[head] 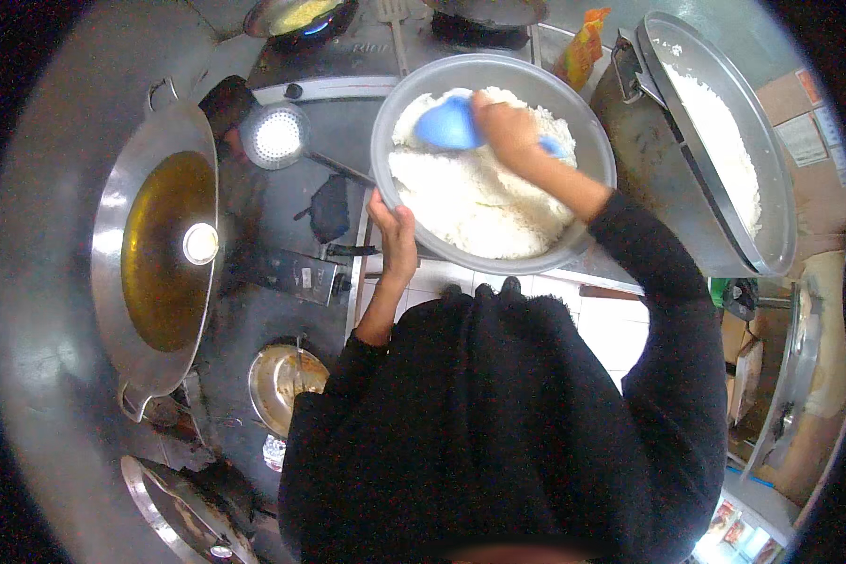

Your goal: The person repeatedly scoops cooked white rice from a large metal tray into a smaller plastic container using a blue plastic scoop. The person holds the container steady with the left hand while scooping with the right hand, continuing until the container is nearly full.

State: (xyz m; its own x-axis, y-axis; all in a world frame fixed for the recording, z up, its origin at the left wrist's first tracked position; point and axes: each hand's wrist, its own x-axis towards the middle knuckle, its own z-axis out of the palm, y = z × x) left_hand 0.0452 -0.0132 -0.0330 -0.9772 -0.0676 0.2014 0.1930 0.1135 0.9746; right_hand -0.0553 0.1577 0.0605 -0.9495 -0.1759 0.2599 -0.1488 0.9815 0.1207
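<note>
A large grey metal basin (596, 158) of white cooked rice (479, 204) is in front of me. My left hand (397, 236) grips the basin's left rim, thumb up against the outside. My right hand (509, 134) is closed around a blue plastic scoop (450, 125) over the far part of the rice. The scoop's bowl points left and touches the rice; a bit of blue shows on the other side of my fist. Left of the basin, a perforated skimmer (276, 135) lies with its handle running to the basin's edge.
A big wok of oil (166, 282) stands at left. Beyond the basin, a pan with yellow food (303, 15) sits over a blue flame. At right, a tilted metal pan of rice (719, 134) rests atop a large metal container (648, 169). A metal bowl (282, 395) is at lower left.
</note>
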